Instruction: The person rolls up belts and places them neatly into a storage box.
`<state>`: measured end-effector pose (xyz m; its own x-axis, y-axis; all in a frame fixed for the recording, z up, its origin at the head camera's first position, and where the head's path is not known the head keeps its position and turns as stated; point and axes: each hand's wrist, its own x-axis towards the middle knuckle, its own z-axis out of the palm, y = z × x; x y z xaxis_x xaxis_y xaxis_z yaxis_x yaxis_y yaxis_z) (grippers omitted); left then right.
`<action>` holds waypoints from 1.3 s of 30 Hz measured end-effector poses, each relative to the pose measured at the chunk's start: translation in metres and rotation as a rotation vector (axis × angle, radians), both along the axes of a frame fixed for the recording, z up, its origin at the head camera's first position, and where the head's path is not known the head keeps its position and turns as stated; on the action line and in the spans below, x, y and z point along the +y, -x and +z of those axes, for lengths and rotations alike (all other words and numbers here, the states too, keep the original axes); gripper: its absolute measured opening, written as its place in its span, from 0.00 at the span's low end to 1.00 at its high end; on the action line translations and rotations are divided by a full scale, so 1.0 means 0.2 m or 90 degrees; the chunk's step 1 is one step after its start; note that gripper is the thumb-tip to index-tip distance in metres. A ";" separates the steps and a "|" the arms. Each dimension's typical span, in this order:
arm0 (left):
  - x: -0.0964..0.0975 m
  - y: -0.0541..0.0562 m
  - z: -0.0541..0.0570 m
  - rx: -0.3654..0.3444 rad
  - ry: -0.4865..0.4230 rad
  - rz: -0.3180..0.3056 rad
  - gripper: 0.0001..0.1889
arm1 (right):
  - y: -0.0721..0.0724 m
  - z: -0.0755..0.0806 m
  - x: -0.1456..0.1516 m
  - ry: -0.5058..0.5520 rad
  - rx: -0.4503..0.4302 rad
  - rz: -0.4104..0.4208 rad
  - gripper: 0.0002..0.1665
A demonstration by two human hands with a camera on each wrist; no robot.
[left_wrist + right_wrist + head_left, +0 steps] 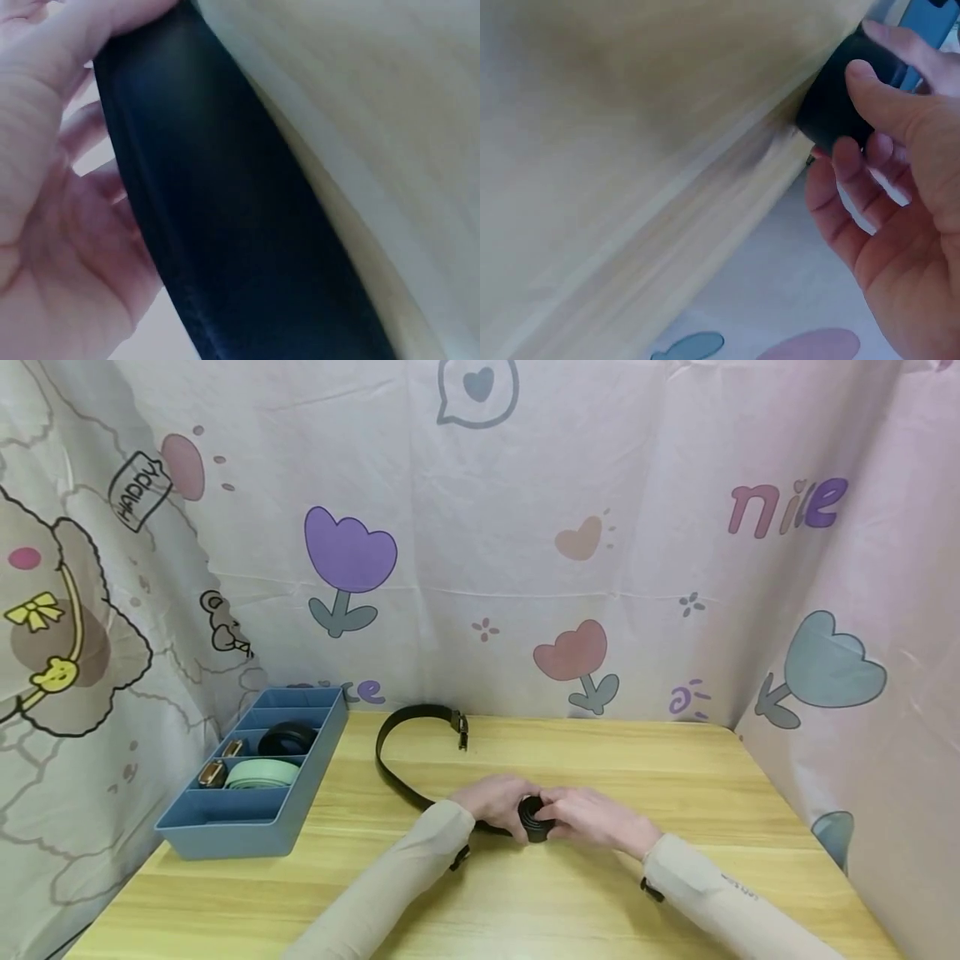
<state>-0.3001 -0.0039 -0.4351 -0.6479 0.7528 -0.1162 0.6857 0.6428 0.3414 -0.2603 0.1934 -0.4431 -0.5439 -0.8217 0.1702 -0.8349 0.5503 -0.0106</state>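
A black belt lies on edge across the table, one end wound into a tight coil. Its loose length curves away to the left and back, ending at a metal buckle. My left hand grips the belt at the coil's left side; in the left wrist view its thumb lies over the dark strap, with fingers behind. From the right, my right hand holds the coil, a fingertip at its centre. The right wrist view shows the thumb against the coil's outer face.
A blue compartment box stands at the table's left. Inside are a rolled black belt, a rolled mint-green belt and gold-brown buckles. A printed curtain hangs behind and beside the wooden table.
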 end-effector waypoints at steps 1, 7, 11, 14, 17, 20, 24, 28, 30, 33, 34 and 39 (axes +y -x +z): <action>0.00 0.00 0.00 0.020 0.002 0.005 0.23 | 0.00 0.00 -0.01 -0.002 -0.001 -0.011 0.10; 0.02 -0.02 -0.01 0.089 0.018 0.045 0.20 | -0.01 -0.02 -0.05 0.020 -0.024 -0.052 0.10; -0.01 -0.03 -0.01 0.054 0.015 0.027 0.21 | -0.01 -0.01 -0.03 0.044 -0.060 -0.017 0.06; -0.03 -0.02 -0.02 0.011 -0.002 0.011 0.25 | 0.00 -0.01 -0.01 0.037 -0.085 -0.014 0.05; -0.02 -0.03 -0.02 0.025 -0.010 0.029 0.24 | 0.00 -0.01 -0.01 0.031 -0.093 -0.030 0.08; -0.01 -0.05 -0.02 0.080 0.002 0.058 0.21 | -0.01 -0.02 -0.03 0.033 -0.071 -0.033 0.09; 0.00 -0.05 -0.02 0.100 0.016 0.063 0.22 | -0.01 -0.02 -0.03 0.042 -0.054 -0.010 0.07; -0.01 -0.03 -0.02 0.032 -0.001 0.038 0.26 | 0.00 0.00 -0.02 0.046 -0.075 -0.012 0.05; -0.02 -0.02 -0.02 0.007 -0.009 0.033 0.29 | 0.00 0.00 -0.01 0.038 -0.080 -0.021 0.06; -0.02 -0.02 -0.03 0.009 -0.019 0.049 0.28 | 0.00 0.00 -0.02 0.026 -0.068 -0.029 0.09; -0.02 -0.02 -0.03 0.019 -0.020 0.054 0.27 | -0.01 -0.01 -0.02 0.026 -0.061 -0.030 0.10; -0.02 -0.01 -0.03 0.047 -0.020 0.058 0.25 | 0.00 -0.01 -0.04 0.039 -0.030 -0.005 0.08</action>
<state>-0.2984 -0.0085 -0.4413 -0.7194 0.6933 -0.0423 0.6494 0.6930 0.3133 -0.2611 0.1845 -0.4446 -0.5589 -0.8063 0.1937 -0.8283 0.5539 -0.0842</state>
